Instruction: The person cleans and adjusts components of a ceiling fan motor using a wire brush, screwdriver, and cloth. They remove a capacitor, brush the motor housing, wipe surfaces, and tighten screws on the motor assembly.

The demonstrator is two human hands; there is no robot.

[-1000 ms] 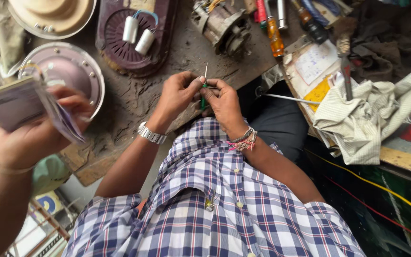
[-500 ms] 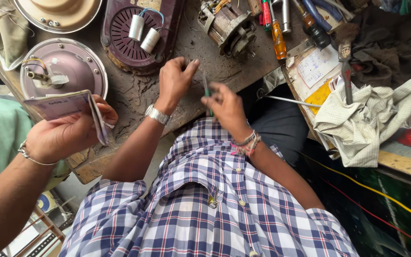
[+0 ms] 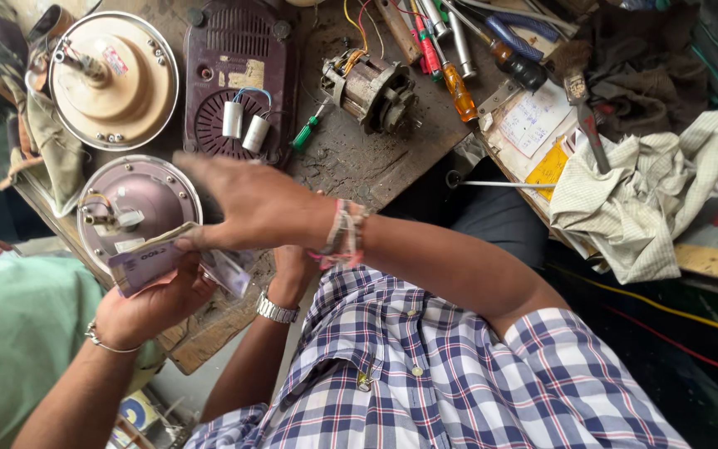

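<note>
The person in the checked shirt reaches the right hand (image 3: pixel 251 204) out across the bench toward the left, fingers spread loosely and laid on a wad of banknotes (image 3: pixel 155 258) that another person's hand (image 3: pixel 155 303), coming from the near left in a green sleeve, pinches by its lower edge. The notes lie just in front of a round mauve motor cover (image 3: pixel 130 208), their long axis running left to right and tipped up a little toward the right. The left hand (image 3: pixel 292 270), with a metal watch at the wrist, sits mostly hidden under the right forearm, so I cannot tell how its fingers are set. Farther back stand a cream fan housing (image 3: pixel 114 79) and a maroon vented base (image 3: pixel 238 75) with two white capacitors (image 3: pixel 243 129) lying on it. Right of that rests a bare motor core (image 3: pixel 371 87), then a row of screwdrivers (image 3: pixel 450 62), and a crumpled pale cloth (image 3: pixel 641 195) at the far right.
</note>
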